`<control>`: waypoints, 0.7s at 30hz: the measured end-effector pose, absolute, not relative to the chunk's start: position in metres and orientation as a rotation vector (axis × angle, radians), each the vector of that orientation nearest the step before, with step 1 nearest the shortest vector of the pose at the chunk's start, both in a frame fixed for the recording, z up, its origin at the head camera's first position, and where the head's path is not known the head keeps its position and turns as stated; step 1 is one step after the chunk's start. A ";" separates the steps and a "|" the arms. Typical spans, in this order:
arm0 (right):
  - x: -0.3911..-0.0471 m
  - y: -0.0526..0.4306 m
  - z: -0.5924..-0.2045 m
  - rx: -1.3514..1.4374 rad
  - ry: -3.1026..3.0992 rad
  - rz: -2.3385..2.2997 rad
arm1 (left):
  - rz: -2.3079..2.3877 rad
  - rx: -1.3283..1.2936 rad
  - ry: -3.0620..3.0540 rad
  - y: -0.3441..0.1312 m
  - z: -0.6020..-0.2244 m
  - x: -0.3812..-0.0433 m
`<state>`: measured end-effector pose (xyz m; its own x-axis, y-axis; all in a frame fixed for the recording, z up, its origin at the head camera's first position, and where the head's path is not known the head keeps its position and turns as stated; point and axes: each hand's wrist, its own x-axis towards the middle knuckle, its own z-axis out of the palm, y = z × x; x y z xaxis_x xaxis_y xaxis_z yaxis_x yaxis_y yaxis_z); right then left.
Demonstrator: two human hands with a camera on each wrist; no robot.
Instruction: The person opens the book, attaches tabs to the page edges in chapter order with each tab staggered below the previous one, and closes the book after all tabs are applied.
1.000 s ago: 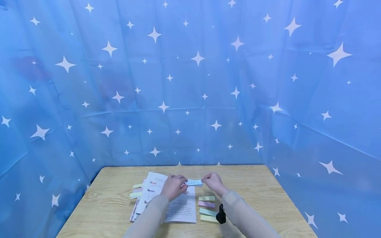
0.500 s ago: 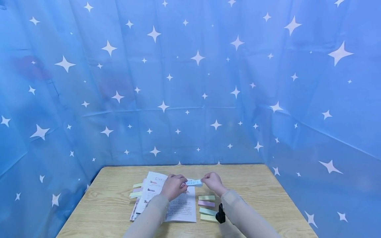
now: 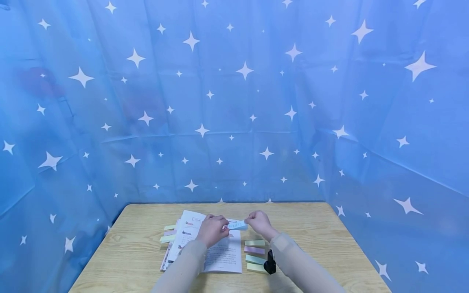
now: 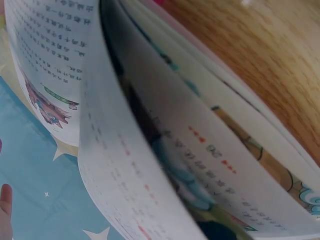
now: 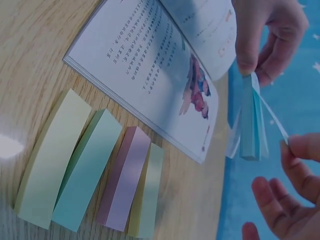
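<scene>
My left hand (image 3: 212,231), over the open book (image 3: 225,256), pinches one end of a blue sticky-note pad (image 5: 248,125). In the right wrist view the pad hangs lengthwise below the left thumb and fingers. Thumb and index finger of my right hand (image 5: 295,185) pinch the free end of a thin sticky note (image 5: 272,116). That strip stands away from the pad at a slant, its other end still at the pad's top near the left hand. The other right fingers are spread loosely. The left wrist view shows mostly curved book pages (image 4: 115,165).
Right of the book lie several sticky-note pads: a pale yellow pad (image 5: 52,155), a mint pad (image 5: 90,167), a purple pad (image 5: 125,175) and a pale green pad (image 5: 149,192). Coloured tabs (image 3: 168,233) stick out at the book's left. A black object (image 3: 270,262) is by the right sleeve.
My right hand has shifted slightly left, toward the left hand, and the blue strip between them tilts more. The left hand stays almost in place.
</scene>
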<state>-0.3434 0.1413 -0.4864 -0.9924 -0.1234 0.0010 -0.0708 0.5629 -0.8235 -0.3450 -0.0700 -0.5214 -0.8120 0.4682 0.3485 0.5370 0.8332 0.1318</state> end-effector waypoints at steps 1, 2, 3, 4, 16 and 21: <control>-0.344 0.141 -0.487 -0.174 2.732 -1.429 | -0.322 -0.761 -2.712 -0.070 -0.522 -0.345; -0.344 0.140 -0.487 -0.172 2.733 -1.427 | -0.321 -0.757 -2.713 -0.070 -0.522 -0.345; -0.344 0.140 -0.487 -0.173 2.732 -1.430 | -0.320 -0.756 -2.709 -0.070 -0.522 -0.345; -0.344 0.140 -0.487 -0.176 2.733 -1.433 | -0.315 -0.755 -2.705 -0.070 -0.522 -0.345; -0.342 0.135 -0.482 -0.230 2.746 -1.442 | -0.277 -0.751 -2.688 -0.072 -0.516 -0.343; -0.342 0.134 -0.480 -0.233 2.750 -1.442 | -0.268 -0.757 -2.676 -0.072 -0.517 -0.343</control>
